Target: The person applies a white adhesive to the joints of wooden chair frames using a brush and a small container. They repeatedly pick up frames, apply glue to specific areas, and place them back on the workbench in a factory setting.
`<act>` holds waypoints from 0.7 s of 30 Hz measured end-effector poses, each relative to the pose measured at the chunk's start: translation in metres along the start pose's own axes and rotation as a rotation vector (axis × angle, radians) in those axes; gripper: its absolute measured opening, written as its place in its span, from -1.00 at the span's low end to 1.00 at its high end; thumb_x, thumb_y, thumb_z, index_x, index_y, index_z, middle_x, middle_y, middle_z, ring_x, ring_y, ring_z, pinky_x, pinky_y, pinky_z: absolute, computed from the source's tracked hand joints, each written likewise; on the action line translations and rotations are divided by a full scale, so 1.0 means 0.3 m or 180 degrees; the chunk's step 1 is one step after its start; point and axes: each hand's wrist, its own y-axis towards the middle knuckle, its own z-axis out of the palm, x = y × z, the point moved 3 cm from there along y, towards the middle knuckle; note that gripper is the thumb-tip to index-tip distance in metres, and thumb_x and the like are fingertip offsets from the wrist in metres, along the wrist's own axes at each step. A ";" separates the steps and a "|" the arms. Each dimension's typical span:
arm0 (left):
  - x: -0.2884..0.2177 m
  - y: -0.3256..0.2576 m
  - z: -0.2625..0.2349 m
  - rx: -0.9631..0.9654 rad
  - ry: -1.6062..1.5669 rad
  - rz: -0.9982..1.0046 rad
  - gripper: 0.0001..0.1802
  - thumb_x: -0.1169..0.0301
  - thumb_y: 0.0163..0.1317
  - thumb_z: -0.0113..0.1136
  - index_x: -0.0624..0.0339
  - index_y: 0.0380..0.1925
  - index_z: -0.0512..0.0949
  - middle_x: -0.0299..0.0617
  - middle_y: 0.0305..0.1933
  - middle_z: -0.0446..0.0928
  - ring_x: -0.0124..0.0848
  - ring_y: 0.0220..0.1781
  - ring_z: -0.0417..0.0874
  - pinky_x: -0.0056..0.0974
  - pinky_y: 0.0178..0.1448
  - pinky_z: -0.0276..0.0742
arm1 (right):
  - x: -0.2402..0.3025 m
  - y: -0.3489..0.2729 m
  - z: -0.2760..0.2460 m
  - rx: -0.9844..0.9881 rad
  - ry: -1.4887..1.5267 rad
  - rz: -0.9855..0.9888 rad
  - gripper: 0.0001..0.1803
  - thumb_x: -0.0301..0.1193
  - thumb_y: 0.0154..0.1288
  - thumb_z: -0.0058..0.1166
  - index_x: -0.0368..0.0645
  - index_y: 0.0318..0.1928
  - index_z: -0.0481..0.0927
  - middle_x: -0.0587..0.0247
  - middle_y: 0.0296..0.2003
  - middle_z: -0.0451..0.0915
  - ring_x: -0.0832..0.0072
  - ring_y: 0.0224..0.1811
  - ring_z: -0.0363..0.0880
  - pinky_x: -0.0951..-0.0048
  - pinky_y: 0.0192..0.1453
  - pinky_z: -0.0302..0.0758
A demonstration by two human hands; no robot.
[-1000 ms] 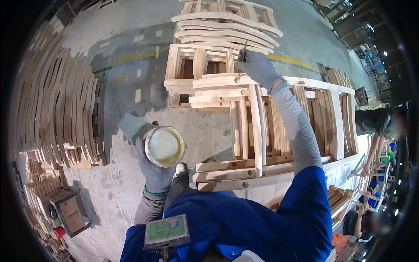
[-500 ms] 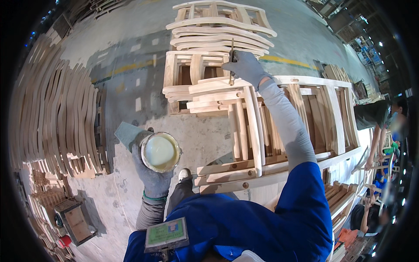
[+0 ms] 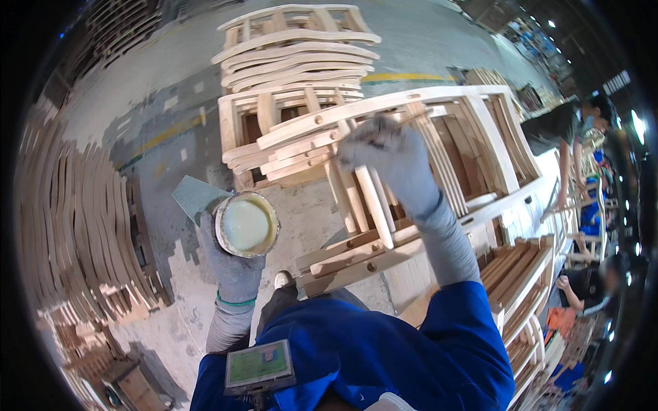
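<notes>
My left hand (image 3: 229, 264), in a grey glove, is closed around a round tub (image 3: 247, 224) of pale cream liquid. A flat grey-green plate (image 3: 200, 199) sticks out beside the tub on the same hand's far side. My right hand (image 3: 387, 154), also gloved and blurred by motion, is closed above the light wooden frames (image 3: 384, 103). The thin brush-like stick in its grip is mostly lost in the blur. Beneath that hand, several loose-looking wooden bars (image 3: 373, 205) lean across the frame stack.
Curved wooden slats (image 3: 82, 226) stand piled at the left. More stacked frames (image 3: 295, 61) rise at the far side. A wooden box (image 3: 137, 387) sits at the lower left. At the right, co-workers (image 3: 569, 127) handle wooden pieces.
My right hand has come nearer and turned, from above the far bars to over the middle of the frames. The view has shifted; my left hand still holds the tub.
</notes>
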 end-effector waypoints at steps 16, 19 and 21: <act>-0.072 -0.073 0.134 0.1341 0.2397 0.1164 -0.28 0.60 -0.17 0.36 0.23 0.08 0.27 -0.07 0.06 0.34 -0.25 0.06 0.43 -0.24 0.14 0.39 | 0.015 -0.381 0.109 0.0020 -0.0746 -0.0884 -0.80 -0.58 0.02 0.26 -0.33 -0.27 0.60 0.14 -0.31 0.65 0.47 -0.32 0.64 0.51 -0.24 0.59; -0.035 -0.079 0.130 0.1562 0.1948 0.1003 -0.30 0.64 0.02 0.22 0.24 0.19 0.18 -0.06 0.14 0.29 -0.25 0.16 0.40 -0.23 0.22 0.38 | 0.001 -0.402 0.106 -0.0287 0.0206 -0.0611 -0.86 -0.60 0.03 0.24 -0.34 -0.34 0.59 0.07 -0.30 0.64 0.38 -0.29 0.65 0.48 -0.20 0.60; -0.040 -0.079 0.146 0.1660 0.2027 0.1094 -0.32 0.64 0.07 0.19 0.26 0.21 0.16 -0.08 0.14 0.29 -0.26 0.15 0.39 -0.24 0.22 0.36 | -0.029 -0.394 0.068 -0.0435 0.1053 -0.0277 -0.90 -0.60 0.12 0.15 -0.31 -0.31 0.54 0.00 -0.30 0.62 0.28 -0.26 0.66 0.41 -0.16 0.62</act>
